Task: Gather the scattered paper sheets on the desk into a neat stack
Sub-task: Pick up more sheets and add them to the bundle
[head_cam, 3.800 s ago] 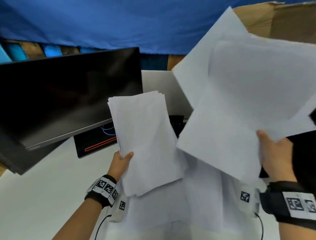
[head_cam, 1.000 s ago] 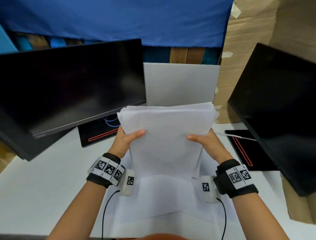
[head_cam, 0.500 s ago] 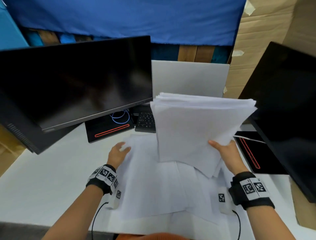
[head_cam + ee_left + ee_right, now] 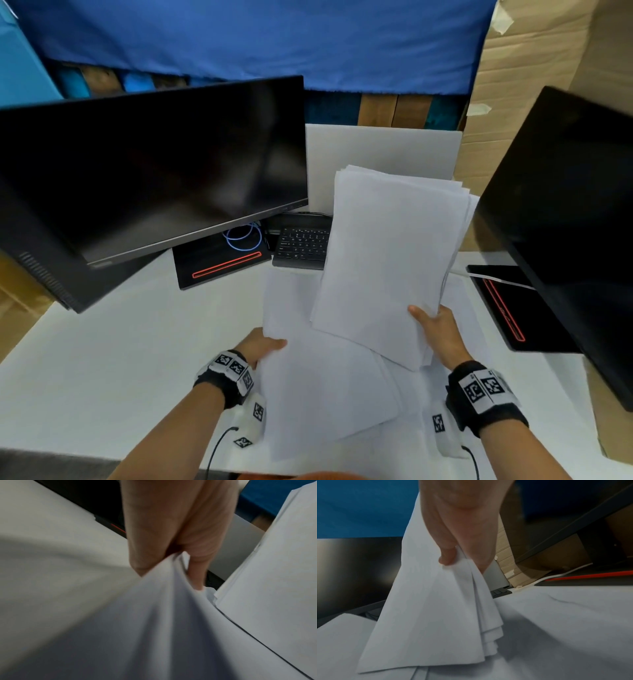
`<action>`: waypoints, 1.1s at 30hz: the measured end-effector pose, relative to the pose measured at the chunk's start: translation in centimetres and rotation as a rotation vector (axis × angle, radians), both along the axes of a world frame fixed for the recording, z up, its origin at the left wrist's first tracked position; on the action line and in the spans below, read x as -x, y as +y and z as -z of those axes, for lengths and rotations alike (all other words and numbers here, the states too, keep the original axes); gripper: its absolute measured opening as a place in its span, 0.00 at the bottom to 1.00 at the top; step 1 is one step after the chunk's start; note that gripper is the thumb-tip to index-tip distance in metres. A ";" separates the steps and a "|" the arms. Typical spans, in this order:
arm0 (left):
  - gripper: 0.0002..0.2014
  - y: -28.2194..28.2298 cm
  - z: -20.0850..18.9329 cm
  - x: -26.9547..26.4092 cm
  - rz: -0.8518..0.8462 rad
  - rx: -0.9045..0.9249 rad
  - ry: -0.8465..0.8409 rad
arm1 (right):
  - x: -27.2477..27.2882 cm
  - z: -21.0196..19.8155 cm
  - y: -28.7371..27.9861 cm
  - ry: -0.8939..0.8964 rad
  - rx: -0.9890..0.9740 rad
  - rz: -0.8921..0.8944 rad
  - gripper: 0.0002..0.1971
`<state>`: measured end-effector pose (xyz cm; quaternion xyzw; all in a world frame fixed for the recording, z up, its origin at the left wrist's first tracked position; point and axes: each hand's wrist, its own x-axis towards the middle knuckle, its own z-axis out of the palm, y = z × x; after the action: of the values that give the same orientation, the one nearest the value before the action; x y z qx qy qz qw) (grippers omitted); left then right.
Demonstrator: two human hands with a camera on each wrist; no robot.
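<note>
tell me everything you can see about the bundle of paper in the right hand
The bundle of paper is a sheaf of plain white sheets, blank on the side that shows. It is held up off the desk, tilted, top edge toward the grey board behind. The edges are not squared: they fan out at the top right and at the lower corner. The right hand pinches it near the lower right edge, thumb in front. It hangs over loose sheets on the desk and hides part of the keyboard.
</note>
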<state>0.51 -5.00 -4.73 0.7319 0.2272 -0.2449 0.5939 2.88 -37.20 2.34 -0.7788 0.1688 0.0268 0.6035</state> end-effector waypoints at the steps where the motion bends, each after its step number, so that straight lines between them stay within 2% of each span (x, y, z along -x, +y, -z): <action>1: 0.20 -0.7 -0.2 0.0 -0.018 -0.022 -0.057 | 0.0 0.1 0.0 -0.002 -0.001 0.005 0.20; 3: 0.14 -1.2 -0.6 -0.2 -0.051 -0.168 -0.176 | -0.1 -0.2 -0.1 -0.010 0.007 0.027 0.20; 5: 0.15 -0.5 -2.2 -0.6 -0.073 -0.339 -0.276 | -0.3 -0.6 -0.9 -0.023 0.040 0.052 0.19; 8: 0.13 1.8 -5.3 -0.9 -0.205 -0.388 -0.438 | -0.4 -0.9 -2.3 -0.023 0.112 0.063 0.19; 14: 0.18 5.7 -10.3 -0.5 -0.456 -0.140 -0.682 | -0.3 -1.1 -3.6 -0.004 0.279 0.047 0.18; 17: 0.20 6.3 -12.0 -0.6 -0.490 -0.035 -0.756 | -0.5 -1.7 -3.5 -0.022 0.330 0.042 0.17; 20: 0.20 5.7 -13.4 -1.0 -0.475 0.151 -0.773 | -1.0 -3.1 -2.8 -0.066 0.335 0.018 0.18; 24: 0.21 3.8 -14.1 -2.2 -0.373 0.426 -0.753 | -1.3 -5.8 -0.8 -0.112 0.213 -0.062 0.19; 28: 0.37 0.9 -14.1 -3.2 -0.248 0.516 -0.709 | -0.9 -8.2 1.2 -0.117 0.046 -0.236 0.17; 29: 0.36 0.1 -13.9 -3.4 -0.232 0.521 -0.689 | -0.7 -8.5 1.5 -0.120 0.015 -0.268 0.16; 32: 0.23 -1.8 -13.5 -3.6 -0.183 0.499 -0.620 | -0.2 -9.1 2.5 -0.139 -0.111 -0.296 0.07; 33: 0.21 -2.4 -13.4 -3.6 -0.167 0.463 -0.629 | 0.0 -9.2 2.6 -0.133 -0.182 -0.281 0.08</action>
<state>4.07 -7.36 8.68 0.5968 0.0317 -0.0042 0.8017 2.89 -34.61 11.53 -0.7371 0.0150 0.0742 0.6715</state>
